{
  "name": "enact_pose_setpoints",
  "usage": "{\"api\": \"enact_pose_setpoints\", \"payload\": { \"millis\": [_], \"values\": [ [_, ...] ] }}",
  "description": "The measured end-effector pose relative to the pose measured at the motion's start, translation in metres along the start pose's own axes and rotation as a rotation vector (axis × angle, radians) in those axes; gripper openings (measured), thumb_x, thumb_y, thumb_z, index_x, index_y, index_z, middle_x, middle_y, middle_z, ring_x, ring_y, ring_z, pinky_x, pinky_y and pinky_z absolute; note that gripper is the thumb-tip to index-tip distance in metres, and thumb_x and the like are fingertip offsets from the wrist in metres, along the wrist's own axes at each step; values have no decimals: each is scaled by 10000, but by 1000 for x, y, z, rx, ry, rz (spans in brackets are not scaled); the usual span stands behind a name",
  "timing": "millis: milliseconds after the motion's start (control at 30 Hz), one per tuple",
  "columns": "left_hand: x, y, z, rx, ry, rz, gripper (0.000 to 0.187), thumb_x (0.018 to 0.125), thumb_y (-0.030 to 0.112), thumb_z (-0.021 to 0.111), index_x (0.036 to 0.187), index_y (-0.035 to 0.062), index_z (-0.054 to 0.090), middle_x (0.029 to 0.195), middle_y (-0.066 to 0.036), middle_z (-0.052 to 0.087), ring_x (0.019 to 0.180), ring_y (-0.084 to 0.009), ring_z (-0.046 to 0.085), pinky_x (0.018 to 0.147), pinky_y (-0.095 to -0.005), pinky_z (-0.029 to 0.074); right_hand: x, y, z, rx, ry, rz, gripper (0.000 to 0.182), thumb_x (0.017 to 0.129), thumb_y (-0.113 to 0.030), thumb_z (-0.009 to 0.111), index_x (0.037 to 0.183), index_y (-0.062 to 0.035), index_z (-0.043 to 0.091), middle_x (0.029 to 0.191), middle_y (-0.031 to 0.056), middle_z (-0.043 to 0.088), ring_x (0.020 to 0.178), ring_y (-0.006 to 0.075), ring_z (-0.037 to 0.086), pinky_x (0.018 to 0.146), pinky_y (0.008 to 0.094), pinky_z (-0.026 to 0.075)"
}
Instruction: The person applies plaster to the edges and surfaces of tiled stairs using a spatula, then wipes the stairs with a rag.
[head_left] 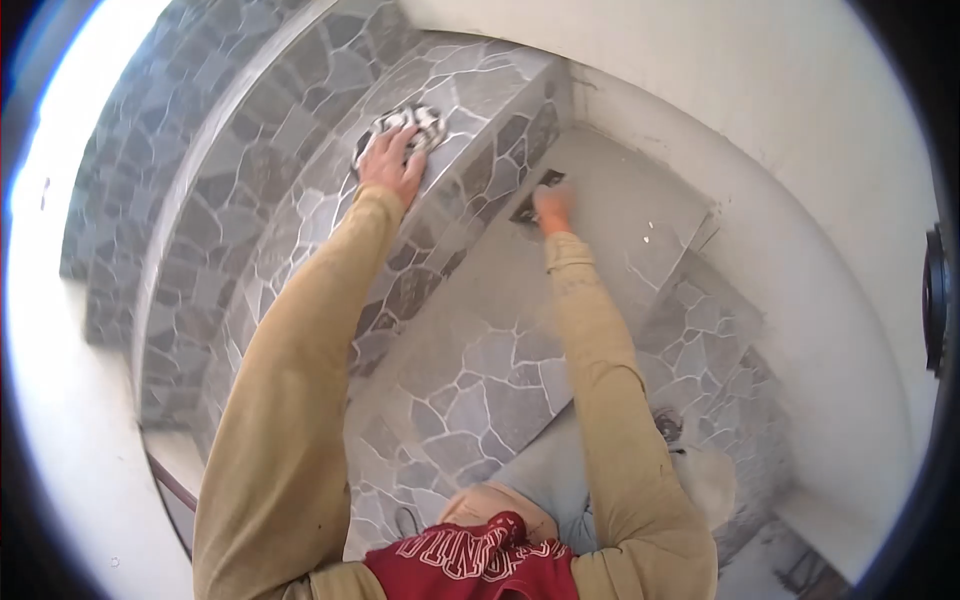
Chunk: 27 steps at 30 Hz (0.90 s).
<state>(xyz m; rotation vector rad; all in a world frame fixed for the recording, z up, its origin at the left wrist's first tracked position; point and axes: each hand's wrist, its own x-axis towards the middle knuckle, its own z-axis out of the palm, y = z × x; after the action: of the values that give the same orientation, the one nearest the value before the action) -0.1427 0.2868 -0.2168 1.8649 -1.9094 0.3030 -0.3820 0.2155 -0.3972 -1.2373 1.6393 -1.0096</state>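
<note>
My left hand (393,165) rests with its fingers spread on a bunched black-and-white cloth (428,122), which lies on the upper stone-patterned step (470,75). The cloth is pressed under the palm and partly hidden by it. Lower and to the right, my right hand (553,205) is closed on a dark, flat, rectangular float (524,211), blurred by motion. The float is against the lower step (610,190), close to the foot of the riser. A smooth grey-beige layer covers the stones there.
A pale curved wall (790,220) borders the steps on the right. More stone-faced steps (215,200) curve away at the left. Below, stones with pale joints (480,400) show near my knees. A small dark, round object (668,425) lies beside my right forearm.
</note>
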Motion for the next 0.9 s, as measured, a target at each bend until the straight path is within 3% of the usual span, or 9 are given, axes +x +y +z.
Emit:
{"api": "enact_pose_setpoints", "payload": {
  "millis": [167, 433, 567, 633, 700, 733, 800, 833, 900],
  "values": [
    [-8, 17, -9, 0, -16, -131, 481, 941, 383, 573, 1390, 209, 585, 1465, -124, 523, 1383, -320, 448, 1151, -519, 298, 10, 17, -94, -277, 59, -97, 336, 789, -163, 621, 961, 121, 672, 964, 320, 706, 967, 471, 694, 808, 506, 532],
    [-8, 28, -17, 6, -140, -238, 543, 988, 469, 478, 1475, 230, 499, 1561, -97, 420, 1464, -290, 355, 1188, -615, 198, -62, -108, -284, -752, -10, -508, 468, 845, -281, 609, 1176, 49, 638, 1208, 327, 637, 1155, 488, 597, 991, 520, 473],
    [17, 62, -96, 292, -783, -228, 601, 996, 485, 418, 1490, 148, 470, 1596, -133, 379, 1497, -317, 300, 1176, -644, 198, -103, -33, -340, -667, 293, -796, 487, 869, -220, 616, 1264, 65, 596, 1160, 308, 663, 1129, 478, 616, 997, 508, 472],
    [26, 53, -26, -66, -262, -507, 619, 975, 478, 452, 1498, 146, 457, 1613, -141, 358, 1513, -344, 272, 1167, -676, 188, -133, -52, -358, -699, 121, -233, 340, 817, -169, 661, 1074, 52, 680, 1098, 277, 693, 1041, 452, 648, 941, 502, 498],
    [-9, 117, -103, -30, -207, 27, 778, 871, 498, 665, 1523, 146, 427, 1589, -209, 365, 1503, -375, 276, 1184, -635, 232, -68, 15, -392, -711, 97, -436, 319, 790, -155, 673, 1016, 71, 663, 998, 285, 689, 962, 469, 652, 882, 508, 500],
    [-15, 144, -102, -422, -64, 152, 831, 818, 465, 753, 1513, 136, 441, 1553, -216, 410, 1457, -379, 360, 1175, -565, 314, -70, 12, -385, -693, 161, -473, 319, 788, -153, 680, 1018, 67, 665, 994, 282, 690, 957, 453, 657, 868, 504, 504],
    [-36, 232, -120, -1067, 33, 469, 767, 779, 366, 813, 1451, 154, 509, 1466, -171, 514, 1386, -355, 453, 1156, -474, 374, -98, -24, -372, -454, 118, -406, 299, 790, -139, 686, 1013, 59, 669, 983, 252, 701, 934, 397, 674, 832, 493, 516],
    [-74, 266, -212, -1295, -149, 552, 681, 796, 381, 814, 1390, 157, 566, 1371, -155, 582, 1332, -336, 501, 1122, -468, 400, -88, -15, -367, -353, 69, -356, 299, 799, -116, 673, 1044, 55, 670, 991, 228, 705, 926, 366, 685, 816, 477, 524],
    [-116, 318, -293, -1635, 76, 1032, 556, 865, 374, 762, 1348, 163, 582, 1334, -121, 586, 1268, -302, 535, 1094, -455, 419, -75, -6, -351, -382, -39, -361, 296, 801, -104, 665, 1049, 57, 667, 994, 229, 702, 924, 371, 683, 816, 476, 523]
  ]
}}
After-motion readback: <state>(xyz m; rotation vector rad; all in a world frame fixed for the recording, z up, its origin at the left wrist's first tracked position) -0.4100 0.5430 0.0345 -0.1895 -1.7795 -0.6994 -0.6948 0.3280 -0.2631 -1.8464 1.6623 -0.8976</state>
